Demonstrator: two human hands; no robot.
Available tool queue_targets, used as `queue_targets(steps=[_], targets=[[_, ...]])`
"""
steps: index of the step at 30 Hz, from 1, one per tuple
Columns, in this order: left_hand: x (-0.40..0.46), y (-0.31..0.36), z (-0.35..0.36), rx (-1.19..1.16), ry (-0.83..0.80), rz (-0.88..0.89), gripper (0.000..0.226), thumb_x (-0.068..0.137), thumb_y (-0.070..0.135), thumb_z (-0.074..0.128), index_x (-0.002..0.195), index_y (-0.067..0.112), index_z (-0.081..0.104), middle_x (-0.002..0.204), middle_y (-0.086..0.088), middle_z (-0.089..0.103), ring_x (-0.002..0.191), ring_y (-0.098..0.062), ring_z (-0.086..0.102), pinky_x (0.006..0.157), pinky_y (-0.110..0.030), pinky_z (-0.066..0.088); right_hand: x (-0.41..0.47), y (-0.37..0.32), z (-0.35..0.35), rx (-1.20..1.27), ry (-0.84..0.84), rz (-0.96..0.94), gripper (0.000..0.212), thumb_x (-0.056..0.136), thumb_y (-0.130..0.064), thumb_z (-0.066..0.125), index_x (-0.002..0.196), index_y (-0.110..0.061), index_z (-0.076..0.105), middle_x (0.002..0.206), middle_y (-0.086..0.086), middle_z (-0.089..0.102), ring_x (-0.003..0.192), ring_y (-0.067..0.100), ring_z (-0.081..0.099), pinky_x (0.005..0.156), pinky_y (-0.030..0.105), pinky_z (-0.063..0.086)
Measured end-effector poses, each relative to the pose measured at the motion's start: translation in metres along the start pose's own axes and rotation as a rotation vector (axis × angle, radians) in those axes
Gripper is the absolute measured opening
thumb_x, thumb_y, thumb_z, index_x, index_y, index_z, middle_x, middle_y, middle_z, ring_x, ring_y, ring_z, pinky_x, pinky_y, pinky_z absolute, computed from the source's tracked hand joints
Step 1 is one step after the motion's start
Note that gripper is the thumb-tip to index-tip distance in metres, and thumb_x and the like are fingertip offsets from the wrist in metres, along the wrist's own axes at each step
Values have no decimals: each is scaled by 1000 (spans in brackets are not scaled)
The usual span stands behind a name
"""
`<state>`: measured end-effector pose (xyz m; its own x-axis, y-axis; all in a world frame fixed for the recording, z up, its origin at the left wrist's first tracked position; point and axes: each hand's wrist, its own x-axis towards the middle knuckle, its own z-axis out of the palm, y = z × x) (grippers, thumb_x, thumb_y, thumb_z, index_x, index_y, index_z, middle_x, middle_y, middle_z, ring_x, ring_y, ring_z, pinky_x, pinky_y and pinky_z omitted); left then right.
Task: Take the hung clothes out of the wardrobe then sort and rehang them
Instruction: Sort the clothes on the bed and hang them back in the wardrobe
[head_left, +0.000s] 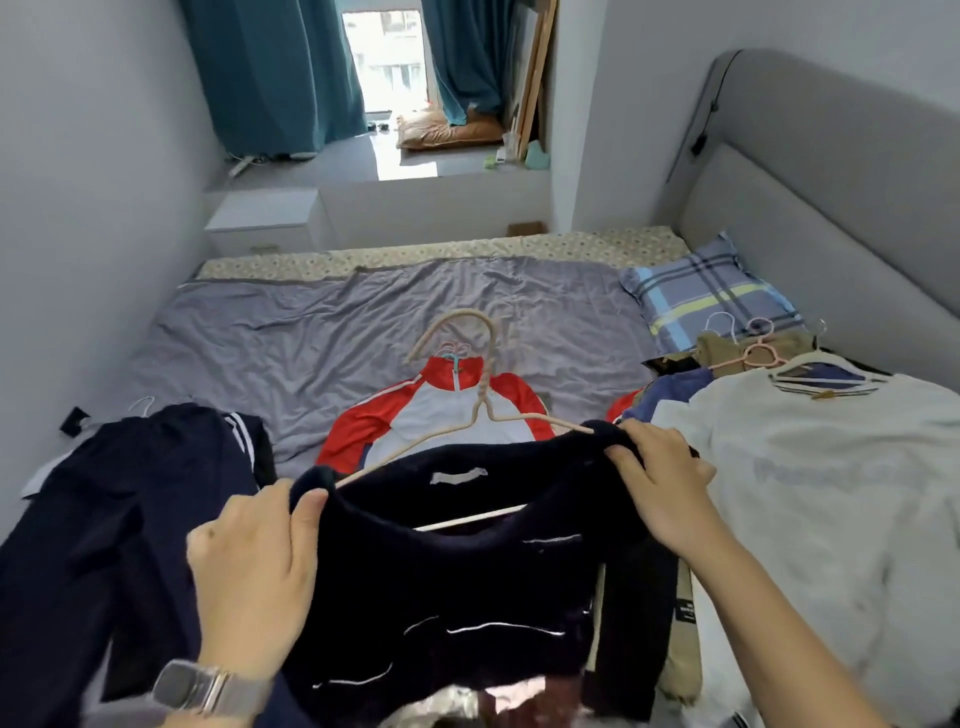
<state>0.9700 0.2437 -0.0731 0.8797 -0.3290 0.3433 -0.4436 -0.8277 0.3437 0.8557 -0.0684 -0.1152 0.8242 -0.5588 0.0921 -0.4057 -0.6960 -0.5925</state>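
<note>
I hold up a dark navy top (457, 582) with thin white stripes over the bed. A beige hanger (480, 400) sits inside its neck, hook pointing up. My left hand (254, 566) grips the top's left shoulder, thumb over the fabric. At the right shoulder, where the hanger's arm comes out, my right hand (660, 483) grips the cloth. Behind the top lies a red and white jacket (441, 410) on a hanger. Dark navy trousers (119, 499) lie at the left. A white sweatshirt (810, 483) on a hanger lies at the right.
The bed (322, 332) has a grey sheet and a plaid pillow (706, 296) by the grey headboard (831, 218). More clothes and pink hangers (758, 353) are piled near the pillow. A white nightstand (265, 218) and a window with teal curtains (275, 73) lie beyond.
</note>
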Motion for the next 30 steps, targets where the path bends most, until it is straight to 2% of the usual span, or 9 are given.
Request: queue_targets(steps=[2, 5, 8, 10, 14, 18, 20, 25, 30], targets=[[-20, 22, -10, 0, 34, 15, 35, 91, 45, 23, 63, 25, 28, 51, 12, 31, 53, -17, 31, 61, -37, 29, -23, 0, -23, -39, 1, -28, 24, 95, -37, 36, 71, -39, 37, 76, -15, 48, 92, 18, 44, 77, 44, 32], [-52, 52, -27, -32, 15, 46, 32, 87, 53, 27, 65, 30, 29, 53, 12, 37, 55, -18, 37, 63, -39, 31, -53, 14, -55, -110, -12, -65, 20, 98, -32, 40, 77, -33, 43, 79, -13, 49, 95, 17, 46, 74, 40, 27], [-84, 80, -46, -89, -22, -33, 38, 74, 67, 36, 62, 31, 44, 54, 10, 49, 62, -16, 48, 71, -42, 38, -78, 32, -88, -58, -25, -130, 22, 94, -37, 39, 73, -33, 44, 75, -13, 51, 91, 16, 50, 76, 43, 33], [-102, 93, -59, -116, -20, -91, 49, 71, 69, 36, 63, 24, 53, 53, 5, 53, 64, -18, 53, 73, -44, 42, -92, 35, -106, -48, -12, -199, 23, 89, -43, 32, 82, -34, 52, 80, -13, 55, 92, 13, 51, 82, 45, 34], [-130, 110, -89, -236, 36, -194, 54, 70, 72, 36, 69, 23, 58, 60, -2, 59, 69, -19, 56, 78, -48, 45, -117, 12, -128, -4, 51, -390, 28, 92, -34, 34, 106, -35, 58, 96, -14, 60, 96, 6, 50, 78, 28, 16], [-148, 106, -113, -450, 38, -306, 54, 64, 78, 44, 76, 28, 59, 71, -13, 65, 71, -31, 62, 80, -53, 49, -130, 2, -138, 81, 138, -470, 32, 91, -38, 35, 109, -31, 61, 95, -17, 59, 94, 5, 50, 80, 24, 21], [-155, 94, -118, -531, 2, -364, 60, 61, 82, 48, 78, 28, 64, 71, -10, 67, 74, -32, 64, 79, -56, 50, -133, 7, -142, 58, 148, -445, 36, 88, -41, 33, 104, -28, 62, 89, -19, 55, 91, 8, 50, 78, 27, 23], [-169, 72, -124, -594, -81, -457, 62, 55, 86, 52, 79, 31, 69, 65, 5, 68, 86, -30, 64, 89, -56, 48, -149, 10, -138, -15, 54, -354, 45, 85, -47, 31, 102, -20, 64, 91, -3, 64, 88, 22, 55, 79, 40, 40], [-176, 70, -121, -588, -112, -421, 52, 57, 85, 47, 81, 42, 66, 67, 16, 66, 94, -26, 60, 96, -52, 43, -172, 11, -127, -120, 56, -306, 29, 88, -34, 39, 102, -21, 61, 90, -3, 62, 88, 25, 55, 75, 40, 39]])
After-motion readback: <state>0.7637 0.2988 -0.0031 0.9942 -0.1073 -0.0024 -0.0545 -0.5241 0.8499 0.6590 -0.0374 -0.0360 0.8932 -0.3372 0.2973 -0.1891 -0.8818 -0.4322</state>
